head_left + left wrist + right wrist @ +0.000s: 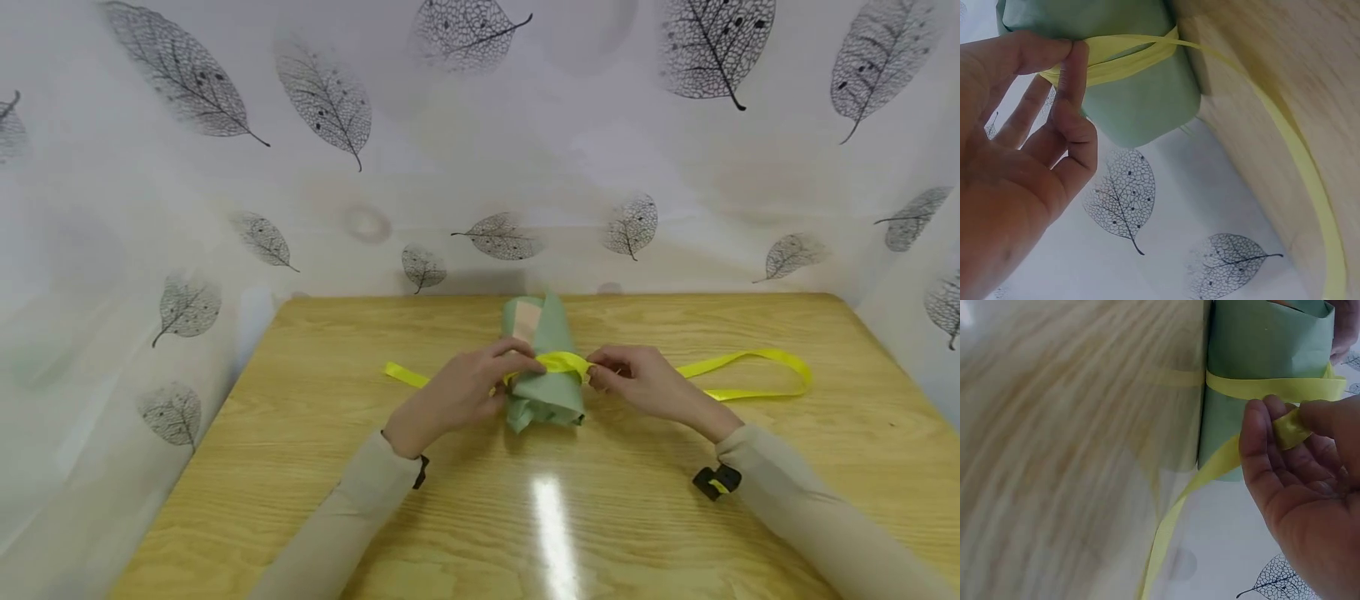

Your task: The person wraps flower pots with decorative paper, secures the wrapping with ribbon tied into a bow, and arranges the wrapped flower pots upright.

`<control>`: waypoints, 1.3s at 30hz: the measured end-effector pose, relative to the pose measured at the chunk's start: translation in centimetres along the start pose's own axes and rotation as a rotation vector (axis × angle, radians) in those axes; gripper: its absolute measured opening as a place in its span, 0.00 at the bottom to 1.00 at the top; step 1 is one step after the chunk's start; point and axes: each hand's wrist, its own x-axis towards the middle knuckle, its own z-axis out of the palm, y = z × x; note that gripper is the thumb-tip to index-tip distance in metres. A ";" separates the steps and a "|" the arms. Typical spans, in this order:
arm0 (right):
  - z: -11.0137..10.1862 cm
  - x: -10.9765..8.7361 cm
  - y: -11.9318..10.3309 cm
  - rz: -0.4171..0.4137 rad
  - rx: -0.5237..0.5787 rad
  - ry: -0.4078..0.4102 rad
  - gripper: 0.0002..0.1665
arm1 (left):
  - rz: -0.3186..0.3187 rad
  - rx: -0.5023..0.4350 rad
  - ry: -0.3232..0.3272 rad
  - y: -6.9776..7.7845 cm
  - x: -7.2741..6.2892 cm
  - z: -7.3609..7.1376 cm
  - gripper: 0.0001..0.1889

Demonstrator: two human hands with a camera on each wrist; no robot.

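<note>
A bundle wrapped in green paper lies on the wooden table, with a yellow ribbon passed around its middle. On the bundle's left side my left hand pinches the ribbon between thumb and finger; the left wrist view shows this pinch close against the paper. To the right of the bundle, my right hand holds another stretch of the ribbon between thumb and fingers, slightly off the paper in the right wrist view. What is inside the wrapping is hidden.
One ribbon tail reaches left across the wooden table. A longer loop lies to the right. Behind the table's back edge hangs a white cloth printed with dark leaves.
</note>
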 end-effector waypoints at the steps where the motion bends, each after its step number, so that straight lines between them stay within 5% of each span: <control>1: -0.1 0.0 0.0 0.001 0.008 0.006 0.11 | -0.010 -0.013 -0.002 -0.1 0.0 0.0 0.28; 19: 0.1 -0.2 -1.1 -0.076 0.051 0.057 0.12 | -0.262 -0.225 -0.035 -1.4 -1.5 0.1 0.33; 26: 0.3 -0.2 -1.1 -0.070 0.052 0.061 0.11 | -0.471 -0.224 -0.166 -1.3 -1.6 0.5 0.26; 34: 0.3 -0.3 -1.1 -0.086 0.026 0.073 0.11 | -0.450 -0.136 -0.116 -1.4 -1.5 0.9 0.11; 39: 0.2 -0.2 -1.3 -0.102 0.015 0.075 0.11 | -0.426 -0.218 -0.145 -1.9 -1.8 1.0 0.17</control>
